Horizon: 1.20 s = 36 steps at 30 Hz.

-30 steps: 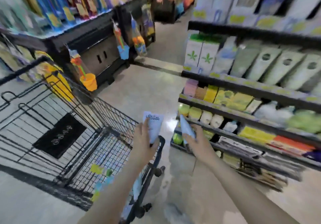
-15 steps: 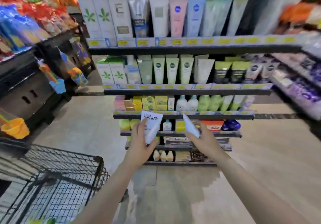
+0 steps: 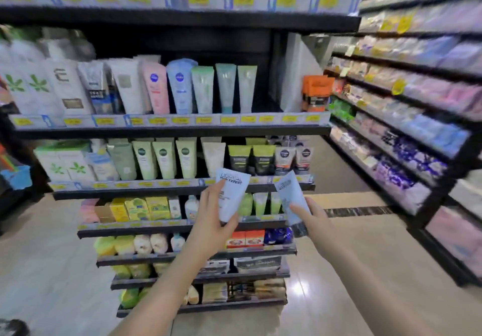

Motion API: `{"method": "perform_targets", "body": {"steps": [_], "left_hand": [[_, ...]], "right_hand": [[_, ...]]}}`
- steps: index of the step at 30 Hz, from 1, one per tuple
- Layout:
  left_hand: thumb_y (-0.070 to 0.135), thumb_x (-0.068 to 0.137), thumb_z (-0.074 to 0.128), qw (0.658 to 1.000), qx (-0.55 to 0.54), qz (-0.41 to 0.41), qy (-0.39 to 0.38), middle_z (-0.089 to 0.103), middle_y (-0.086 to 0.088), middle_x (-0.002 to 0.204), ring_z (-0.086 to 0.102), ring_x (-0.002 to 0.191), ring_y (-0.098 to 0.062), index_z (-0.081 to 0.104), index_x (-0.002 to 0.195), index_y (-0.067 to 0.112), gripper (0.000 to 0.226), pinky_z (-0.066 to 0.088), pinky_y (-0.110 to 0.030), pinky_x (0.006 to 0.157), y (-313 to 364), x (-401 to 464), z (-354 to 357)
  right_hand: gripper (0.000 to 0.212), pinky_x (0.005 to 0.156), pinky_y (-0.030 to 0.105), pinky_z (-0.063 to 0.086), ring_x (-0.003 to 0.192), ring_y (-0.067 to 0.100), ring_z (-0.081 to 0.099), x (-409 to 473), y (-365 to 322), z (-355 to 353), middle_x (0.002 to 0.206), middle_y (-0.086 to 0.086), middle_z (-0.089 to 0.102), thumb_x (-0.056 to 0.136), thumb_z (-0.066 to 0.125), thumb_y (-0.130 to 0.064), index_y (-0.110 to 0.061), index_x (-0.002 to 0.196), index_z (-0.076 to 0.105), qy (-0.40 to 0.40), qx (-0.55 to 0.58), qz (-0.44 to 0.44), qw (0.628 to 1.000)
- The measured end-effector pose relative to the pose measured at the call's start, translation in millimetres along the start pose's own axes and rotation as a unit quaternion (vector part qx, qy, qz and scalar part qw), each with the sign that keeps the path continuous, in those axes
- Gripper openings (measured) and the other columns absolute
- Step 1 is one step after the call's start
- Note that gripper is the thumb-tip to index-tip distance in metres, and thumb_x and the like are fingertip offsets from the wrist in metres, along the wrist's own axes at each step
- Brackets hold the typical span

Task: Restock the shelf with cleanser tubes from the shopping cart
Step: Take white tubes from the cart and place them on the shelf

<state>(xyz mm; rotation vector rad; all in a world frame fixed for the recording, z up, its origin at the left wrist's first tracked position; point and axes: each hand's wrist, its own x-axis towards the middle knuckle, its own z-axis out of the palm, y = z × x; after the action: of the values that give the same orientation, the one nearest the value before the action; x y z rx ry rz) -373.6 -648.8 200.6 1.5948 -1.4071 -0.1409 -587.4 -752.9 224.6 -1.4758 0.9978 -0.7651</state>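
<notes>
Nearest the camera, both forearms reach forward, and each grip carries one cleanser tube. The left hand grasps the white tube, fingers wrapped round its lower half with the thumb along the left edge, the printed flat end tilted up and to the right. The right hand grasps the pale blue tube low down, near its dark cap, which points down just below the fingers; the flat end leans up and to the left. The two tubes are near each other but apart.

A second ago the shopping cart filled the lower left of the view under the left grip; now it is gone from sight, and only a dark blurred shape sits in the bottom left corner, too unclear to name. The view has swung from the cart to face the shelf unit squarely and has drawn closer to it, while both grasps look unchanged. By my reading, pickup is finished and the carry to the shelf is nearly done.

Just beyond the grips, the shelf of upright tubes runs at the height of the tube tops; above and past the left grip stand green-capped tubes, and above the right grip dark men's tubes. A slightly darker opening lies between the cream tube and the dark ones, directly beyond the white tube, though I cannot tell if it is a true gap. Higher and farther still, the upper shelf holds taller tubes, with an unfilled stretch to the upper right of both grips. Placing likely comes next.
</notes>
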Motion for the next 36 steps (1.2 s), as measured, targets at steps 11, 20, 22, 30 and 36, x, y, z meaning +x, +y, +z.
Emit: {"method": "perform_targets", "body": {"steps": [11, 20, 22, 30, 36], "left_hand": [[0.025, 0.084, 0.067, 0.995, -0.074, 0.053, 0.034, 0.031, 0.026, 0.13, 0.037, 0.122, 0.001, 0.013, 0.144, 0.041, 0.082, 0.04, -0.024, 0.096, 33.4, 146.3, 58.9], [0.023, 0.083, 0.069, 0.99, -0.061, 0.065, 0.111, 0.031, 0.008, 0.143, 0.036, 0.129, -0.006, 0.015, 0.148, 0.03, 0.085, 0.037, -0.025, 0.099, 29.5, 244.0, 57.7], [0.023, 0.083, 0.069, 0.987, -0.057, 0.066, 0.132, 0.031, 0.011, 0.142, 0.036, 0.128, -0.002, 0.016, 0.147, 0.029, 0.083, 0.036, -0.019, 0.098, 31.0, 253.2, 53.5], [0.021, 0.081, 0.071, 0.978, -0.025, 0.042, 0.201, 0.033, 0.014, 0.139, 0.034, 0.125, 0.009, 0.017, 0.146, 0.031, 0.085, 0.037, -0.011, 0.096, 20.2, 262.8, 41.8], [0.026, 0.08, 0.071, 0.98, -0.03, 0.026, 0.196, 0.033, 0.017, 0.141, 0.038, 0.129, 0.0, 0.014, 0.143, 0.044, 0.087, 0.043, -0.031, 0.101, 11.9, 254.7, 42.3]], "right_hand": [[0.017, 0.087, 0.048, 0.054, 0.096, 0.026, 0.067, 119.8, -81.1, -70.7, 0.108, 0.001, 0.07, 0.092, 0.056, -0.031, -0.033, 0.108, 0.06, 0.029, 0.001, -0.134, 0.991], [0.032, 0.081, 0.023, 0.054, 0.1, 0.005, 0.064, 211.2, -152.7, -68.9, 0.114, -0.01, 0.067, 0.09, 0.062, -0.024, -0.025, 0.122, 0.056, 0.014, -0.019, -0.267, 0.963], [0.031, 0.076, 0.014, 0.052, 0.095, 0.0, 0.064, 229.8, -163.4, -64.1, 0.109, -0.011, 0.068, 0.089, 0.063, -0.02, -0.021, 0.119, 0.058, 0.025, -0.018, -0.287, 0.958], [0.032, 0.084, 0.028, 0.054, 0.095, 0.007, 0.063, 294.6, -173.5, -27.1, 0.107, -0.006, 0.066, 0.084, 0.068, -0.019, -0.019, 0.114, 0.06, 0.001, -0.101, -0.291, 0.951], [0.031, 0.082, 0.032, 0.054, 0.097, 0.015, 0.064, 309.5, -157.8, -18.6, 0.104, -0.002, 0.066, 0.082, 0.071, -0.014, -0.018, 0.11, 0.058, -0.004, -0.111, -0.228, 0.967]]}}
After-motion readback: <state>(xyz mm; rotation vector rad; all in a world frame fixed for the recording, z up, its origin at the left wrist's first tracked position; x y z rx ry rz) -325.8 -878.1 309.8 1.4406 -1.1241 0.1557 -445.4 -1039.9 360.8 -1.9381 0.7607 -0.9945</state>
